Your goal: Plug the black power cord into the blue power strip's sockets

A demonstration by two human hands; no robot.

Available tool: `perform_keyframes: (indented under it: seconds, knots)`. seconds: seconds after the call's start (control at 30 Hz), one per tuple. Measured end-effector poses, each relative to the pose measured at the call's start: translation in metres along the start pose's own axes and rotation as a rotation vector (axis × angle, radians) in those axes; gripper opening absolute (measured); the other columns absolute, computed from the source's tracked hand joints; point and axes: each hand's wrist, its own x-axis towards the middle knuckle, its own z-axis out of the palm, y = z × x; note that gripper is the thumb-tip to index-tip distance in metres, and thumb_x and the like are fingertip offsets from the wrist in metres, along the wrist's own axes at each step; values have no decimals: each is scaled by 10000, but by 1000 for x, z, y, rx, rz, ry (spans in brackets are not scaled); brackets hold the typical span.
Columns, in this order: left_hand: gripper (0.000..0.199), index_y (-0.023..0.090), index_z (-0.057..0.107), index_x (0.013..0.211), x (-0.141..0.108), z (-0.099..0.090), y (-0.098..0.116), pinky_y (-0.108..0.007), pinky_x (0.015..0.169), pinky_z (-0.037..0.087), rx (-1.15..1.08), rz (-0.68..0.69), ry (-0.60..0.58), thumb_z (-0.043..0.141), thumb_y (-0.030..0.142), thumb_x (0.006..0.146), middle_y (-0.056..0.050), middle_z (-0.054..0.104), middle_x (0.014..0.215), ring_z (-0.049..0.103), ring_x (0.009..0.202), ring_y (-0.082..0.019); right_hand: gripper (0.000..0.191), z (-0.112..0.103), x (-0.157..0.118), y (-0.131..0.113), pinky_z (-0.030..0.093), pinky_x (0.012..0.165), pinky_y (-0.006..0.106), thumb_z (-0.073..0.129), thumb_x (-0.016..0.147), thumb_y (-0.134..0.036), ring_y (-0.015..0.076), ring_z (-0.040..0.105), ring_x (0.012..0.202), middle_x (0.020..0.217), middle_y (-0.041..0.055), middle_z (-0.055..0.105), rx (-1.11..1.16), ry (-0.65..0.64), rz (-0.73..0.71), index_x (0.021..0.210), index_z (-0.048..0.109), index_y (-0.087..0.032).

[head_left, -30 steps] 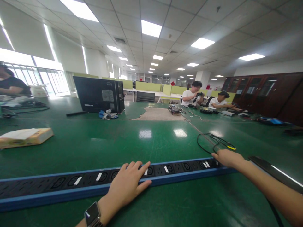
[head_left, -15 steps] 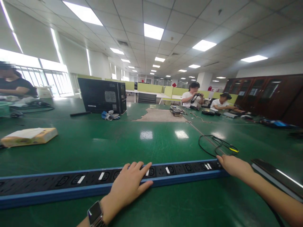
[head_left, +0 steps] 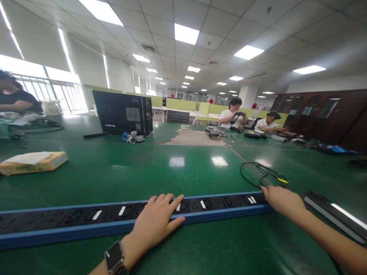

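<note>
A long blue-framed power strip (head_left: 218,201) with black sockets and small white stickers lies across the green table in front of me. My left hand (head_left: 160,212) spans its middle, fingers over the far edge and thumb along the near side. A smartwatch (head_left: 114,255) is on that wrist. At the strip's right end, my right hand (head_left: 282,199) is closed around the tip; its fingertips are partly hidden. Just beyond that hand, a loose black cable (head_left: 259,168) with a yellow tag is coiled on the table.
A black computer case (head_left: 123,114) stands at the back left, with gloves (head_left: 133,137) beside it. A tissue pack (head_left: 34,162) lies at left, a dark flat device (head_left: 335,214) at right. Other people sit at the far side and far left, among cables and parts.
My view has tilted very slightly. Both hands keep their places on the power strip, with no clear movement.
</note>
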Motion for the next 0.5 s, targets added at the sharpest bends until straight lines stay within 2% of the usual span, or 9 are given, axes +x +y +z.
perform_keyframes:
  seconds: [0.2,0.5]
  knots:
    - [580,330,402,1435,0,-1,1,-492,983,355,0,-9,-8,398,575,909,-84,572,1265,517,1123,-299,512,4,-11,-8,484,765,497,221,967,-393,357,687,893,920,208,704,-87,10,-44,945,648,-110]
    - [582,327,406,1434,0,-2,2,-467,966,369,7,-14,-6,402,575,907,-93,575,1256,526,1110,-292,522,12,-16,-10,495,739,500,195,967,-418,350,699,834,874,196,710,-63,38,-20,922,627,-127]
